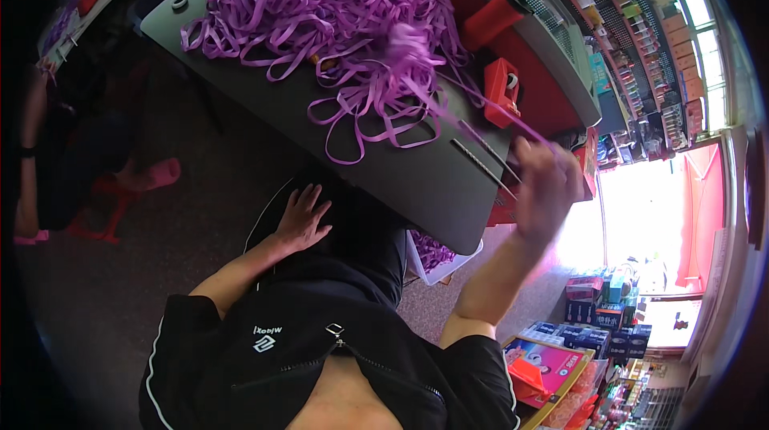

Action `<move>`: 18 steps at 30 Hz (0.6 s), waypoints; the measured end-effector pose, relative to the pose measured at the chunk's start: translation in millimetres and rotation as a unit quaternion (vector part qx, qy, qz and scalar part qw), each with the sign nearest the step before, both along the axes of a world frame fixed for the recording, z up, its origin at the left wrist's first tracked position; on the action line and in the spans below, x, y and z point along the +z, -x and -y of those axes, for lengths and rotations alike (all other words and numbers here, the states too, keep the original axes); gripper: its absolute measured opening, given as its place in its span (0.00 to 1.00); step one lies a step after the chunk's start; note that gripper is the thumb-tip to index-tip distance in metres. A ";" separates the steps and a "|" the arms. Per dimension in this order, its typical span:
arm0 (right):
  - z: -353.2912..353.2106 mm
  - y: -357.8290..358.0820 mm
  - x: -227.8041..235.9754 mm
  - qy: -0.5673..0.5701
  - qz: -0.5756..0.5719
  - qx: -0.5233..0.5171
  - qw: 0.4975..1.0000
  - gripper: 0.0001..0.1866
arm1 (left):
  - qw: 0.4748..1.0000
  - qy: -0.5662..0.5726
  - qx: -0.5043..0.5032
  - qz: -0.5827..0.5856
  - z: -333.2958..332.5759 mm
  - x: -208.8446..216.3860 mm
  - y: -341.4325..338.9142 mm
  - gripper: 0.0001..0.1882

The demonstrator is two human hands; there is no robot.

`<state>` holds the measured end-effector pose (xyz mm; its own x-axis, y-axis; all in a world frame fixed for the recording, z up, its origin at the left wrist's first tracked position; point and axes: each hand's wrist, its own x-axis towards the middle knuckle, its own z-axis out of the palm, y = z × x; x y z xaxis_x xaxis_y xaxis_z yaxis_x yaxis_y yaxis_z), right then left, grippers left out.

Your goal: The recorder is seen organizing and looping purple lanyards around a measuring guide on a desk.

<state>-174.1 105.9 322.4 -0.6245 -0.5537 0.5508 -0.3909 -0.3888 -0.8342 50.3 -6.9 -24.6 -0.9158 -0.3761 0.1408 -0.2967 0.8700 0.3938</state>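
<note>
My left hand (pixel 301 220) lies flat on my dark-clad thigh with its fingers spread, holding nothing. Raised beyond the table's right end is my right hand (pixel 548 185), blurred by motion, its fingers curled in on a purple ribbon (pixel 521 123). That ribbon runs taut back to a big tangled heap of purple ribbon (pixel 320 5) on the dark table (pixel 416 181). One clump of the heap (pixel 408 49) is smeared, and loose loops hang toward me. Two thin dark rods (pixel 481 164) slant across the table corner up to my right hand; whether it touches them I cannot tell.
Behind the right side stand a red tape dispenser (pixel 502 92) and a red cylinder (pixel 493 20). A tape roll (pixel 179 2) lies at the far left corner. Below the table is a white bin (pixel 448 271) of purple ribbon. Another person (pixel 72 149) sits at left; stocked shelves line the right.
</note>
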 end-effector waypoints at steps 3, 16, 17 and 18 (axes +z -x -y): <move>-68.6 -13.9 7.1 0.100 0.048 0.159 0.981 0.06 | 1.000 -0.003 -0.008 -0.004 -1.8 -0.3 2.9 0.31; -179.2 -31.5 -115.5 0.074 0.287 0.078 0.952 0.08 | 0.928 -0.279 -0.222 -0.108 4.6 228.8 19.0 0.13; -182.5 -33.8 -121.3 0.089 0.292 0.081 0.949 0.08 | 0.939 -0.217 -0.236 -0.123 4.1 250.3 33.4 0.14; -180.6 -34.7 -124.7 0.104 0.296 0.092 0.945 0.08 | 0.943 -0.150 -0.244 -0.168 4.6 258.0 47.6 0.14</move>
<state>-139.4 286.5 197.7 -0.7613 -0.6004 0.2447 0.2095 -0.5850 -0.7835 2.7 -11.5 233.4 -0.9133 0.0088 0.4071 0.2945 0.7049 0.6453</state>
